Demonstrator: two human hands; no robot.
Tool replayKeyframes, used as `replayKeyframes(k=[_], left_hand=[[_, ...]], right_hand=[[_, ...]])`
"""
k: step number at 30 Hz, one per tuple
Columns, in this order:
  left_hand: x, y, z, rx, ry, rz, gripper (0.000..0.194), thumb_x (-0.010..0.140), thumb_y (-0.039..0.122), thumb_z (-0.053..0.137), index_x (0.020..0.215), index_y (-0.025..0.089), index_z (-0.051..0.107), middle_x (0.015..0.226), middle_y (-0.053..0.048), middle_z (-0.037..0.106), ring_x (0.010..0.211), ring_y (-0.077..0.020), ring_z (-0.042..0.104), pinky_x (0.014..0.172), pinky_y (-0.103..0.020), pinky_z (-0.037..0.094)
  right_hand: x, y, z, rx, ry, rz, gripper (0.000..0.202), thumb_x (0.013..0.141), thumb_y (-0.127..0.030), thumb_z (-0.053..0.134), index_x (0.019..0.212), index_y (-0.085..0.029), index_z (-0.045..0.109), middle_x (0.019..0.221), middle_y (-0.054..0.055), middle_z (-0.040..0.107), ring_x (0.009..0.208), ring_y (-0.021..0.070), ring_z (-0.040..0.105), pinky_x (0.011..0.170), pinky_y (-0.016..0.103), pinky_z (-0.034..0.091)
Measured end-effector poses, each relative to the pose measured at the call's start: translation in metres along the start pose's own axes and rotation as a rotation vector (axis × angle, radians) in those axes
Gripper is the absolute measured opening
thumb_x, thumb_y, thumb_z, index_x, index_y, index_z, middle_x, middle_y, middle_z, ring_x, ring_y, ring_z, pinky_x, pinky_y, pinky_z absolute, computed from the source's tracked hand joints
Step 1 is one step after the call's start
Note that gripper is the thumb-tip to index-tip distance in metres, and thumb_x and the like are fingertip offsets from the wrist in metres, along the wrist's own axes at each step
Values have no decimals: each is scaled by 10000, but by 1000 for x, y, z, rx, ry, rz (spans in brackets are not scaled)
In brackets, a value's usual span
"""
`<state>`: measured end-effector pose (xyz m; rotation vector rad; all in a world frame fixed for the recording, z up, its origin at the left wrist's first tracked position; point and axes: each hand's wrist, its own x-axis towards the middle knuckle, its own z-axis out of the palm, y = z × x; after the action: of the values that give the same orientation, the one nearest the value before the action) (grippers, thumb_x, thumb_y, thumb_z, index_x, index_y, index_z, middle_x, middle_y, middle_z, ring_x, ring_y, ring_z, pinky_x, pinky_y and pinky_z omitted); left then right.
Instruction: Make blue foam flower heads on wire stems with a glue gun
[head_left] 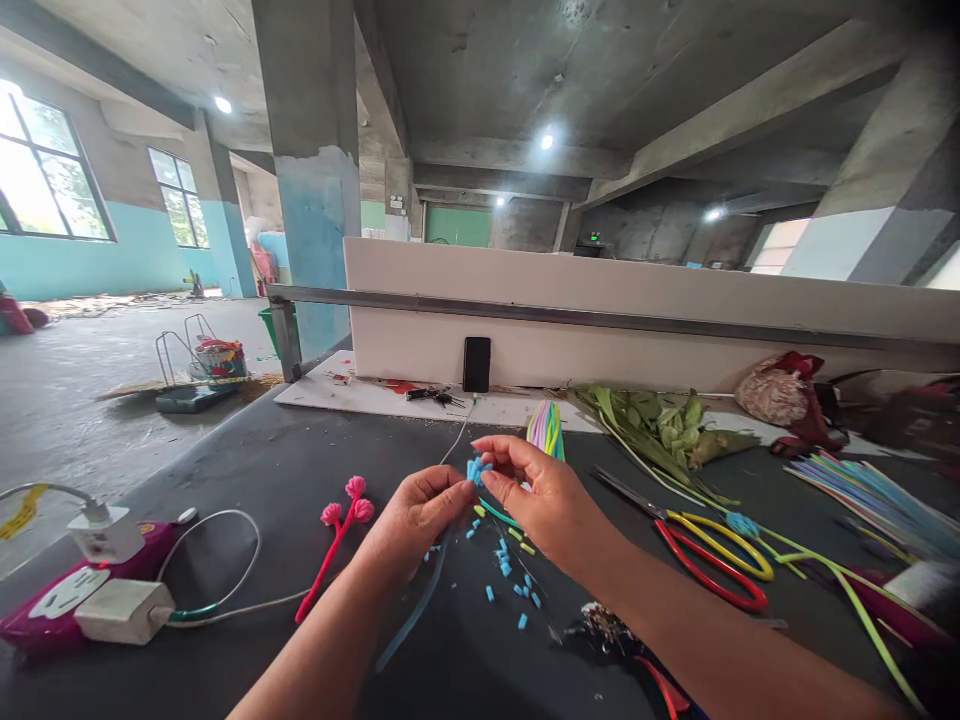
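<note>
Near the middle of the table, my left hand point(420, 512) pinches a small light-blue fuzzy cluster point(477, 470) between thumb and fingers. My right hand point(536, 495) closes on the same cluster from the other side, its thumb and index finger at the blue pieces. Below the hands, several short blue pieces point(522, 621) and a few yellow-green ones point(527, 549) lie scattered. A blue strip point(409, 630) runs down toward the front edge from beneath my left hand. Scissors point(712, 560) with red and yellow handles rest to the right of my right forearm.
A pink flower stem point(324, 565) and a magenta power strip point(75, 590) with chargers are at left. A black phone point(477, 364) leans on the white board point(600, 355). Green leaves point(664, 425) and coloured stems point(870, 500) lie at right.
</note>
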<state>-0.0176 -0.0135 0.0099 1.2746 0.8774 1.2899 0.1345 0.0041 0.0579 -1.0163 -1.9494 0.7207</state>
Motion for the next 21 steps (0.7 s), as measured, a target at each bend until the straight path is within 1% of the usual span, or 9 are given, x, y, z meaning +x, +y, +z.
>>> replayKeyframes(k=[2, 5, 7, 9, 11, 13, 16, 18, 21], left_hand=[[0, -2, 0, 5, -1, 4, 371, 754, 466, 597, 585, 152, 493, 491, 51, 381, 442, -49, 249, 426, -210, 162], [1, -3, 0, 29, -14, -9, 362, 758, 447, 602, 578, 150, 498, 507, 45, 388, 456, -51, 267, 430, -205, 180], [1, -3, 0, 24, -15, -24, 354, 754, 442, 610, 585, 151, 498, 512, 47, 387, 461, -52, 270, 432, -202, 183], [1, -2, 1, -6, -13, -34, 341, 743, 442, 623, 608, 152, 505, 517, 51, 391, 459, -50, 261, 432, -200, 177], [1, -1, 1, -53, -7, -40, 325, 726, 439, 645, 640, 152, 518, 527, 54, 407, 455, -46, 257, 434, -198, 169], [1, -2, 0, -115, -10, -46, 318, 718, 429, 658, 647, 149, 524, 538, 50, 433, 459, -45, 280, 443, -193, 186], [0, -4, -2, -213, -52, -40, 291, 742, 395, 649, 652, 142, 537, 594, 23, 492, 505, -54, 363, 488, -190, 250], [0, -6, -2, -256, -93, -38, 265, 764, 369, 636, 669, 137, 551, 639, 7, 513, 545, -62, 398, 522, -194, 279], [0, -9, -1, -273, -122, -30, 243, 780, 340, 627, 675, 129, 566, 644, 6, 499, 568, -64, 396, 547, -197, 286]], right_hand=[[0, 1, 1, -72, 14, 3, 302, 746, -204, 570, 1043, -222, 619, 960, 31, 660, 854, 152, 616, 793, 301, 495], [1, 3, 3, -152, 34, -6, 287, 727, -156, 565, 993, -219, 649, 930, 23, 675, 817, 152, 616, 779, 303, 497], [1, 4, 5, -166, 50, -16, 278, 721, -139, 556, 970, -215, 652, 919, 22, 677, 816, 152, 614, 784, 305, 495], [1, 2, 4, -137, 52, -7, 291, 720, -140, 552, 989, -208, 639, 928, 29, 668, 823, 153, 614, 794, 310, 495], [0, -1, 0, -60, 25, 21, 309, 742, -174, 544, 1043, -201, 609, 977, 47, 653, 850, 157, 613, 802, 315, 494], [-3, -6, -6, 37, 1, 48, 319, 792, -248, 519, 1104, -208, 572, 1071, 66, 627, 903, 167, 608, 813, 322, 489], [-10, -9, -16, 117, 27, 78, 338, 849, -371, 465, 1146, -231, 546, 1163, 71, 589, 999, 187, 580, 863, 340, 459], [-15, -9, -18, 88, 42, 111, 342, 840, -394, 473, 1123, -225, 562, 1107, 75, 605, 1000, 204, 572, 854, 352, 456], [-20, -9, -15, 53, 1, 139, 329, 793, -355, 524, 1071, -191, 586, 969, 73, 623, 909, 207, 578, 795, 349, 473]])
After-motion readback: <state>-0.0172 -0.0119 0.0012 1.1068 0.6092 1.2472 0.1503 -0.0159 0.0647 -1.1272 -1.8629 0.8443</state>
